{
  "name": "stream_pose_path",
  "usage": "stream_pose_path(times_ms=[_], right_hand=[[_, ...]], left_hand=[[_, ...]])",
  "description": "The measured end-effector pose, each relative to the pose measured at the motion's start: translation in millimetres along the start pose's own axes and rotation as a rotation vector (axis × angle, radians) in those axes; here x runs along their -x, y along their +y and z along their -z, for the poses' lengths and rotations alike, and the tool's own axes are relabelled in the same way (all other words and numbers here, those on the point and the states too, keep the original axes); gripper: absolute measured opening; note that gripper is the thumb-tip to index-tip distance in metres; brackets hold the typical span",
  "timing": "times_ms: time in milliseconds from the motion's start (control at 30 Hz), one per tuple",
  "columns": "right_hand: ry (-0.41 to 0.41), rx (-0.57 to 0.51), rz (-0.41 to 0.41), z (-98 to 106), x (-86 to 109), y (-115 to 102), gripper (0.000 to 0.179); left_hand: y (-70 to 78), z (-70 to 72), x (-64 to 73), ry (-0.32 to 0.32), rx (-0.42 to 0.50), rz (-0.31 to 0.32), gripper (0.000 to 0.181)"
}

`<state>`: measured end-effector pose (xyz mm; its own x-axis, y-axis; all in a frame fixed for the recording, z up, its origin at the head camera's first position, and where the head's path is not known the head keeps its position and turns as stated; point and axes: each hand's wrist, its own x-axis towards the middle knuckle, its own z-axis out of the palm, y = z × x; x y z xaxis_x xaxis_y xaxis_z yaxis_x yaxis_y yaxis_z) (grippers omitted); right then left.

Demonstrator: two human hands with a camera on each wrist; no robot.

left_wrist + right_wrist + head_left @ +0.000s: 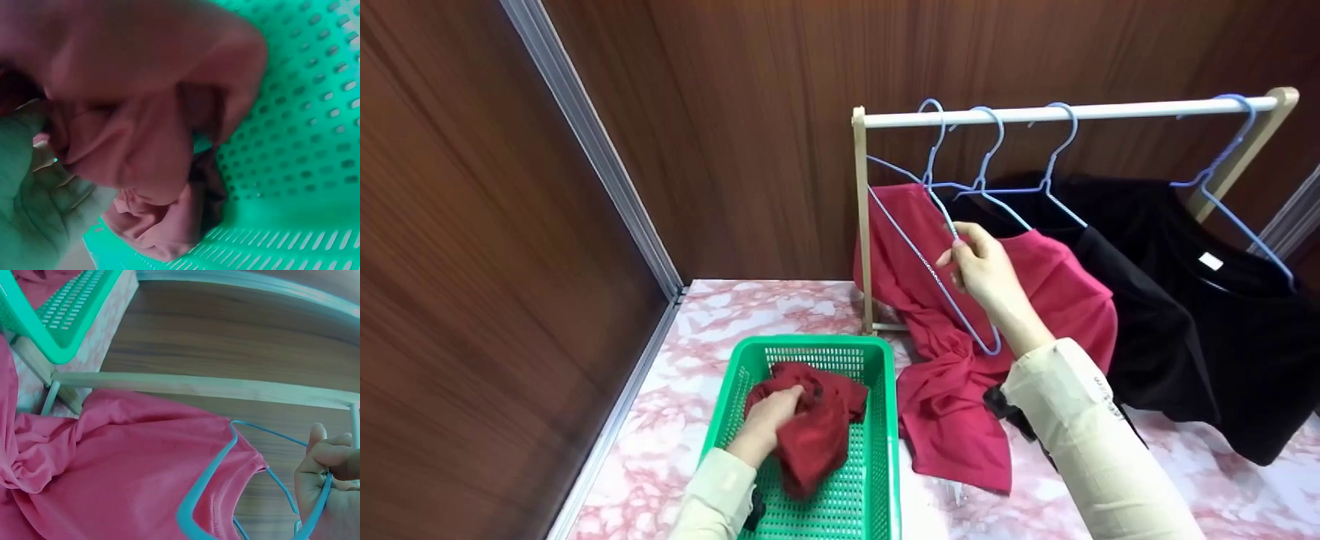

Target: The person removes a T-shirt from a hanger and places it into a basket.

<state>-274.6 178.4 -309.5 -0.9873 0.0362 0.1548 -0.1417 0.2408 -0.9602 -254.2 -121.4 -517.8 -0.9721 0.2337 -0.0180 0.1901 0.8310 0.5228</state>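
In the head view, my left hand (771, 421) grips a bunched dark red garment (819, 442) inside a green plastic basket (889, 450). The left wrist view is blurred; the cloth (129, 129) hides some of the fingers of the left hand (34, 214). My right hand (988, 268) pinches one side of a blue hanger (919, 259), the leftmost on the rail, with no garment on it. Its hook hangs over the rail. Close behind is a pinkish-red shirt (1069, 274), its lower part twisted and lying on the table. The right wrist view shows fingers of the right hand (326, 475) around the hanger (202, 495).
A small rack with a white rail (1140, 111) and wooden posts (864, 225) stands at the right. Black garments (1245, 337) hang on further hangers. Wood-grain panels (750, 135) rise behind and at the left of the marbled tabletop (660, 420).
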Motion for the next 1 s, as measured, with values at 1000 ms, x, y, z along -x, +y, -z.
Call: stream_pose_path(times_ms=[1000], right_hand=[[-0.060,0.010,-0.036,-1.9,-1.7,12.7,0.037]], left_hand=[[-56.6,60.4,33.8,0.060,0.430,0.298,0.087]])
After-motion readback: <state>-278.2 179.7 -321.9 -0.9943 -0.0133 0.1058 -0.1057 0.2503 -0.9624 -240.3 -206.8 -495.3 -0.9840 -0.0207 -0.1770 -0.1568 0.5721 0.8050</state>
